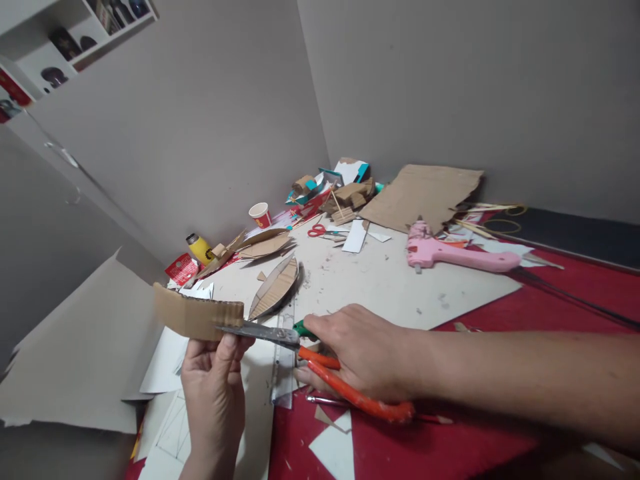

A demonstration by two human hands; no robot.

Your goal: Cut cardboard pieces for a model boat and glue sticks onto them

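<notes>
A curved strip of corrugated cardboard point(187, 317) is pinched between the thumb and fingers of my left hand point(217, 377), raised above the table. My right hand point(363, 350) grips scissors point(345, 387) with orange and green handles. Their blades point left and lie against the strip's right end; whether the strip is between both blades I cannot tell. Behind them rests a leaf-shaped cardboard piece point(275, 290). Beneath the scissors a clear ruler point(283, 380) lies partly hidden, and a pen point(325, 400) is close by.
A pink glue gun point(450, 257) lies on the white board at right, its cord trailing off. Red scissors point(317, 231), a paper cup point(260, 215), a yellow bottle point(200, 249) and a large cardboard sheet point(425, 190) are farther back. White paper scraps point(334, 447) lie in front on the red surface.
</notes>
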